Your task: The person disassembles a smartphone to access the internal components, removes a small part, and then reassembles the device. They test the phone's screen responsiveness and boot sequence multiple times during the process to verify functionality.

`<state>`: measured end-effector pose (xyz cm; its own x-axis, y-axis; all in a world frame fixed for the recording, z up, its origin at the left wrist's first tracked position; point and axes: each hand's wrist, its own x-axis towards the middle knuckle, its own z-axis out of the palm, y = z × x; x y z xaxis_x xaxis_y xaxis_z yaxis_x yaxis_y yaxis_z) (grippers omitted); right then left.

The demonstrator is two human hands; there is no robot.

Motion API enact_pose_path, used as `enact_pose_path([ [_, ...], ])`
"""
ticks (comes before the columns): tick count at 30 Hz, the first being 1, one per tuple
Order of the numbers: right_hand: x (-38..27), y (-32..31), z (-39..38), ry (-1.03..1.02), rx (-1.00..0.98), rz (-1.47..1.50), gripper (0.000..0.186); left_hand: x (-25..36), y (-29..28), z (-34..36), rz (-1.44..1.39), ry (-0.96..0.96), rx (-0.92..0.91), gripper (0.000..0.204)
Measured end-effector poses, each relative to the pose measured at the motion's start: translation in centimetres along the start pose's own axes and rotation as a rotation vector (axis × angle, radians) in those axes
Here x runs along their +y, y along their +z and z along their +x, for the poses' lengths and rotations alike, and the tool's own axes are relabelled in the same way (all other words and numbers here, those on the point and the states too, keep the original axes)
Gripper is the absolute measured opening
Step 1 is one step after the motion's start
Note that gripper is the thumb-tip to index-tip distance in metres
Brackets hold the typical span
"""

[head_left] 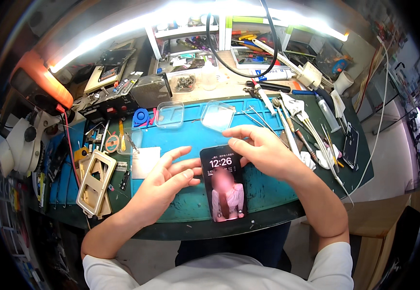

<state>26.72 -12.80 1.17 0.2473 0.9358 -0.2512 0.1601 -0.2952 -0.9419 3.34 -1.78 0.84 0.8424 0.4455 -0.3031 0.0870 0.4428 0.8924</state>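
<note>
A smartphone (225,195) with its screen lit lies on the blue-green work mat, near the bench's front edge. A clock and a picture of a person in a light top fill the screen. My left hand (164,181) is beside the phone's left edge, fingers spread and curved toward it, with nothing held. At the upper right corner of the phone, my right hand (260,150) is open with bent fingers. Whether its fingertips touch the phone's edge I cannot tell.
Clear plastic trays (169,115) stand behind the phone. Gold-coloured frames (94,183) and a microscope (21,145) are at left, below an orange multimeter (43,82). Tweezers, brushes and a syringe (327,113) crowd the right. A black cable (209,46) loops overhead.
</note>
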Motion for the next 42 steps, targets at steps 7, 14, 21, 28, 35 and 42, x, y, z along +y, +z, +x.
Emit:
enact_pose_path([
  [7, 0.5, 0.3, 0.8, -0.081, -0.181, 0.181, 0.037, 0.4, 0.1, -0.4, -0.128, 0.006, -0.025, 0.061],
  [14, -0.1, 0.7, 0.4, -0.069, -0.168, 0.125, 0.033, -0.5, 0.7, 0.1, -0.155, 0.039, -0.058, 0.056],
  [21, -2.1, 0.7, -0.9, -0.175, -0.111, 0.488, 0.027, -1.0, 1.9, 0.3, -0.25, -0.221, -0.407, 0.093],
  [28, -1.5, 1.3, -0.9, -0.223, 0.054, 0.529, 0.04, -1.1, 3.1, 1.2, -0.099, -0.083, -0.401, 0.081],
  [35, -1.1, 1.4, -0.3, -0.435, -0.019, 0.575, 0.059, -2.0, 1.7, 1.5, -0.071, 0.135, -0.369, 0.079],
  [42, 0.1, 2.3, 0.2, -0.482, -0.113, 0.498, 0.064, -1.4, 1.3, 1.8, -0.103, 0.13, -0.234, 0.054],
])
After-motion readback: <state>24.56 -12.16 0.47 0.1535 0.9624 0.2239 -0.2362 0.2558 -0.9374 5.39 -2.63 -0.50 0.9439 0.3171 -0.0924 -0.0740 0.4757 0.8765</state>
